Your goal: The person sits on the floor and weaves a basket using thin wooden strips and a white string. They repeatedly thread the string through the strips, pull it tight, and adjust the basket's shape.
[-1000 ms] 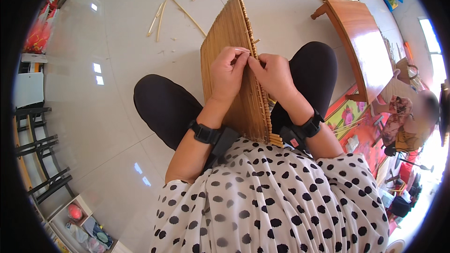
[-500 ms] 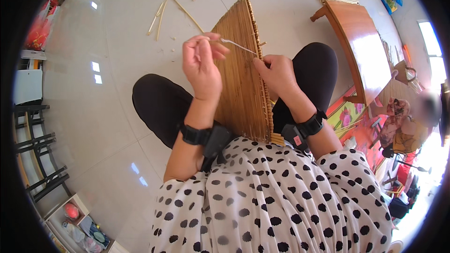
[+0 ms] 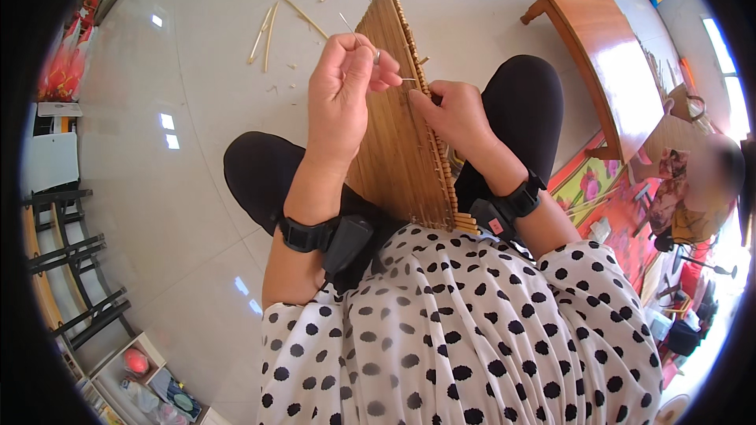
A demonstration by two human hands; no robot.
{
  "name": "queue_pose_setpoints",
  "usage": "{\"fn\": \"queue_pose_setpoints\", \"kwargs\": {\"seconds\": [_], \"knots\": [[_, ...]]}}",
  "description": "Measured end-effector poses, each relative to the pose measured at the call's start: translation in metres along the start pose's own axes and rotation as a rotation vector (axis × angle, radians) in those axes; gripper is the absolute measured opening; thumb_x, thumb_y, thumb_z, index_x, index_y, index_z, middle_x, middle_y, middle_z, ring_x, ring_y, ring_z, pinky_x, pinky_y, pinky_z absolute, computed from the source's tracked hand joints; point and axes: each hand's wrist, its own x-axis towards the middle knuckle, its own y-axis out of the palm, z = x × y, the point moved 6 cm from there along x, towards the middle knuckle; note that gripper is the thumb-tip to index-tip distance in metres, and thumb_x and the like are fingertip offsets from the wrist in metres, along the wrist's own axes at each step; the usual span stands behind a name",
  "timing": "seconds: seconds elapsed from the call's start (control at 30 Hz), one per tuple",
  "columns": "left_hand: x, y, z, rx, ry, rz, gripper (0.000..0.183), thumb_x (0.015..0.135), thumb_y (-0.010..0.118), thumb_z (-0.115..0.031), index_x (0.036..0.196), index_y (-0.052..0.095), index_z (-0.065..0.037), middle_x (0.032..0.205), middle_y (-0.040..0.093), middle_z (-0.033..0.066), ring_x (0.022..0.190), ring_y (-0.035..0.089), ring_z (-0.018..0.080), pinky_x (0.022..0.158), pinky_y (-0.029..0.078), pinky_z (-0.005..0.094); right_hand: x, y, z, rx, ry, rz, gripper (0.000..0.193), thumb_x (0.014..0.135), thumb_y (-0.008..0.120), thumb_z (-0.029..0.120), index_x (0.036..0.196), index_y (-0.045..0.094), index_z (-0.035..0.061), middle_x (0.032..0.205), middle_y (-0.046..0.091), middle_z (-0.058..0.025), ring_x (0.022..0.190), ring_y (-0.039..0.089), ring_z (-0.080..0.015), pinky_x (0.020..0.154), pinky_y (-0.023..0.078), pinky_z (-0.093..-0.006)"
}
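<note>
I hold needle and thread at the edge of the stick panel.
The panel of thin brown sticks (image 3: 394, 157) stands tilted between my two knees (image 3: 264, 169), its near end close against my dotted top (image 3: 465, 299). My left hand (image 3: 340, 86) is closed, pinching what looks like a needle (image 3: 347, 24) that points up from the fingertips. A short piece of white thread (image 3: 409, 79) shows at the edge, near my right thumb. My right hand (image 3: 461, 114) grips this edge, the thumb on the face; the fingers behind I cannot see well. I judge the step in hand is drawing the thread through the edge. The next move calls, I think, for an even pull, with the right hand keeping the panel steady.
</note>
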Motion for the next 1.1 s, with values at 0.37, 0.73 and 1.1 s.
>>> {"fn": "queue_pose_setpoints", "kwargs": {"seconds": [0.37,0.73,1.1], "knots": [[-0.004,-0.192,-0.143,-0.116,0.371,-0.413,0.016,0.103,0.06,-0.014,0.105,0.061,0.001,0.065,0.035,-0.0031,0.06,0.028,0.0102,0.06,0.025,0.0297,-0.001,-0.007,-0.004,-0.014,0.005,0.003,0.036,0.088,0.071,0.025,0.074,0.064,-0.0075,0.054,0.056,-0.0153,0.049,0.052,-0.0184,0.052,0.046,-0.0361],[-0.015,-0.198,-0.159,-0.058,0.516,-0.489,0.016,0.103,0.058,-0.012,0.109,0.06,0.002,0.068,0.045,-0.0004,0.059,0.039,0.0116,0.063,0.037,0.0295,-0.005,0.01,0.009,0.089,-0.046,0.057,0.028,0.089,0.07,0.021,0.097,0.067,-0.0059,0.068,0.063,-0.0145,0.059,0.058,-0.019,0.059,0.048,-0.0351],[-0.029,-0.036,0.013,0.777,0.005,0.112,0.007,0.092,0.071,-0.009,0.098,0.071,-0.004,0.073,0.068,0.0162,0.059,0.065,0.0284,0.056,0.05,0.0335,-0.011,0.01,0.02,0.117,-0.164,0.055,0.018,0.086,0.072,0.011,0.095,0.068,-0.004,0.067,0.06,-0.0113,0.057,0.053,-0.0161,0.056,0.045,-0.0325]]}}
